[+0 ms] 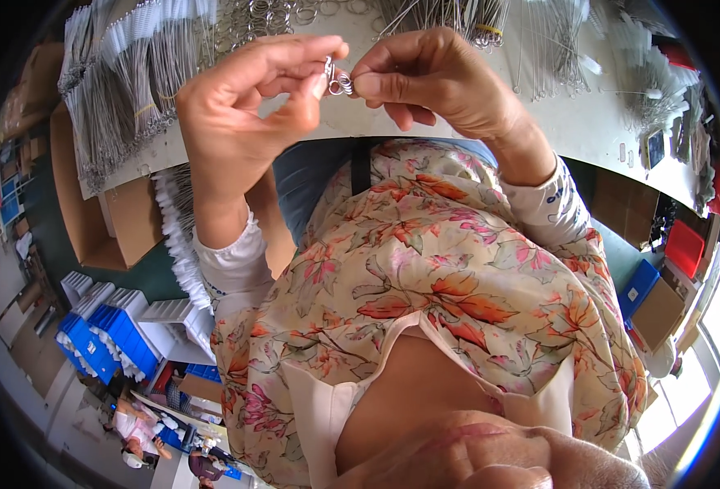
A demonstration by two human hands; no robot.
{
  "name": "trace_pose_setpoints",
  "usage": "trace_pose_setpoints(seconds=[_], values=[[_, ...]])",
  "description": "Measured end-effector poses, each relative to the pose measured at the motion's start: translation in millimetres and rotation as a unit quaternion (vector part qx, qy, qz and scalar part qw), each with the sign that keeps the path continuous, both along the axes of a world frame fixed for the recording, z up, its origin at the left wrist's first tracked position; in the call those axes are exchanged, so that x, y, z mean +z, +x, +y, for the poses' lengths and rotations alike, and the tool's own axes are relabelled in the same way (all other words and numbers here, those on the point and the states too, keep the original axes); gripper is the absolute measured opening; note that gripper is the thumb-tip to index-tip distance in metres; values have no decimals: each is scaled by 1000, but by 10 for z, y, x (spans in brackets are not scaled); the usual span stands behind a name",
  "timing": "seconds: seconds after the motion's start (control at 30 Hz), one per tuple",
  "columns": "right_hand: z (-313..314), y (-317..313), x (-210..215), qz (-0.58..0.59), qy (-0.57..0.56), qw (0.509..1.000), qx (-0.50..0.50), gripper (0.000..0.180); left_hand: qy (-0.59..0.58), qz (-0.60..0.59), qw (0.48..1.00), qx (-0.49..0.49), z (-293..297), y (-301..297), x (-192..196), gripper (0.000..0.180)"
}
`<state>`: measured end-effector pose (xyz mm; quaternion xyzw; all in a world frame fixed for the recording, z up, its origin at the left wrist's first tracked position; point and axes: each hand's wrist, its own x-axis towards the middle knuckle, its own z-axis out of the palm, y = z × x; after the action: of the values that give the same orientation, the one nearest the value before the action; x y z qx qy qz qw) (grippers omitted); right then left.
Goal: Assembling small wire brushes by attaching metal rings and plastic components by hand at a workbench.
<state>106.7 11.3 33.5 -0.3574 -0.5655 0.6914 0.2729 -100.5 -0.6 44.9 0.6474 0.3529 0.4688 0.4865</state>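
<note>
My left hand [250, 106] pinches a small silvery metal piece [329, 68], perhaps a clasp, between thumb and fingertips, above the near edge of the white table [490, 114]. Against it sit a few small metal rings [344, 85], held from the other side by the thumb and forefinger of my right hand [429, 81]. Whether the rings and the metal piece are linked I cannot tell. Beyond my hands lies a pile of metal rings [266, 18]. To the left are bundles of thin wire brushes [132, 77] with white bristled ends.
More wire brushes [568, 41] lie to the right, beside a small dark device [656, 148]. An open cardboard box [91, 196] stands left of the table. Blue bins [123, 334] and other people [136, 428] are at the lower left. A red tray [684, 248] is at right.
</note>
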Motion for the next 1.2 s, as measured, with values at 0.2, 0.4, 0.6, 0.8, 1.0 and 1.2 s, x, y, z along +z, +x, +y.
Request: trace_pose_setpoints(seconds=[0.2,0.4,0.6,0.8,1.0,1.2], values=[[-117,-143,-61,48,59,992,-98,16,16,15,1000,-2,10,-28,-14,25],[-94,-238,-82,84,59,987,-123,14,6,45,999,26,-20,-16,-36,24],[56,-188,-30,76,47,995,-47,10,29,18,998,44,-3,-14,-123,25],[28,-264,-228,-15,139,987,-74,11,98,40,993,56,61,-128,-222,25],[-121,-585,-886,-281,566,772,-76,13,-56,311,918,240,743,-908,-487,25],[12,-681,-867,-323,577,748,-56,18,2,583,782,221,1162,-1179,-886,35]])
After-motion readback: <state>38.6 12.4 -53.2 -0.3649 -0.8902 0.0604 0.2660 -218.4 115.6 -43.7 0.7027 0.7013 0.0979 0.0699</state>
